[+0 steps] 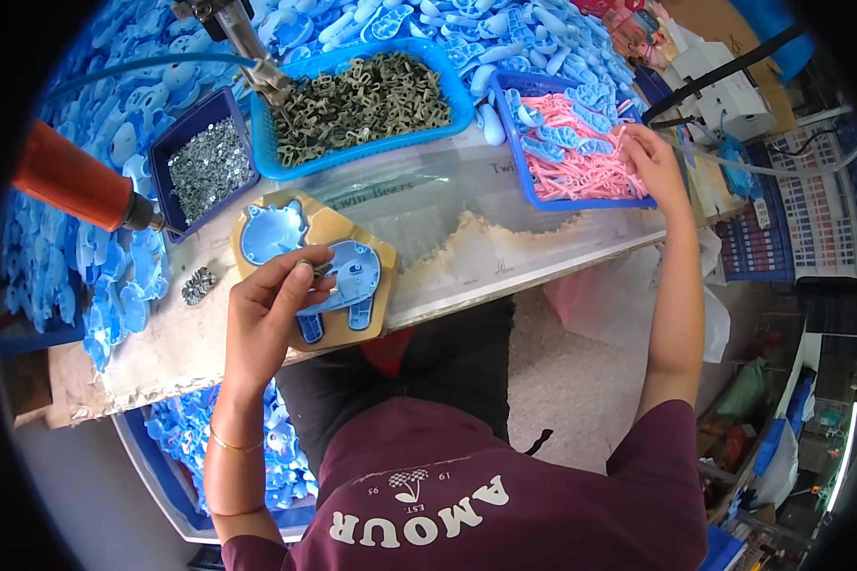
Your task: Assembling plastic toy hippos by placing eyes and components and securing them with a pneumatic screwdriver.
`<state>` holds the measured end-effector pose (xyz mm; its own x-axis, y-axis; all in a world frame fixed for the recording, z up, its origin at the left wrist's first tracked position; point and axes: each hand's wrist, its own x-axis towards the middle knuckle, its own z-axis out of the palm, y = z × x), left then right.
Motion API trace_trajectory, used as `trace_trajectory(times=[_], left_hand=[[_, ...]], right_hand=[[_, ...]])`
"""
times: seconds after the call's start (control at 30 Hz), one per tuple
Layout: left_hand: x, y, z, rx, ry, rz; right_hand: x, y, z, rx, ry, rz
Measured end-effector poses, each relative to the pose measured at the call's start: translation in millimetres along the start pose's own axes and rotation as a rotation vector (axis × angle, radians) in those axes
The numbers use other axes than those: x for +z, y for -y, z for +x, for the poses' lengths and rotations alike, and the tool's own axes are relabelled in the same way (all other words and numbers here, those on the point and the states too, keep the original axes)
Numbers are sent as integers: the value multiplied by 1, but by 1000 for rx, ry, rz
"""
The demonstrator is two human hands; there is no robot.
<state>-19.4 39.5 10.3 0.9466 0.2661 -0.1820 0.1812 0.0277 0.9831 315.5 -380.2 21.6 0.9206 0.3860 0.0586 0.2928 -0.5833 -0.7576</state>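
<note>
My left hand (274, 300) is closed in a pinch on a small dark metal clip (321, 270), partly hidden by the fingers. It hovers over a tan fixture (379, 322) that holds light-blue plastic shell halves: a round one (271, 231) and a body-shaped one (360, 265) with leg parts. At the far right, my right hand (652, 164) reaches over the edge of a blue basket (541, 202). Its fingers curl down onto thin pink plastic pieces (573, 176); what they grip there is hidden. Light-blue molded parts (559, 136) lie on the pink ones.
A bright blue basket (269, 152) holds many similar metal clips. Beside it stands a dark bin (169, 181) of small silvery pieces. An orange power screwdriver (76, 176) hangs at left. Blue plastic parts (543, 38) heap up behind. A small metal pile (198, 285) lies near the fixture.
</note>
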Motion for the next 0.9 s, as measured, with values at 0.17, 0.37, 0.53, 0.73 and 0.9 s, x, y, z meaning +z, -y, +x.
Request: trace_trajectory(times=[0.17,0.37,0.53,0.73,0.9], left_hand=[[-4,-1,-1,-25,-3,-70],[5,1,8,-58,20,-78],[6,3,5,-74,27,-131],[6,5,0,-70,17,-241],[9,8,-1,-43,-37,-154]], right_hand=[[32,66,-17,53,273,661],[133,176,-78,25,691,458],[185,199,-86,-229,796,370],[198,203,-87,-159,809,356],[203,200,-93,-196,645,349]])
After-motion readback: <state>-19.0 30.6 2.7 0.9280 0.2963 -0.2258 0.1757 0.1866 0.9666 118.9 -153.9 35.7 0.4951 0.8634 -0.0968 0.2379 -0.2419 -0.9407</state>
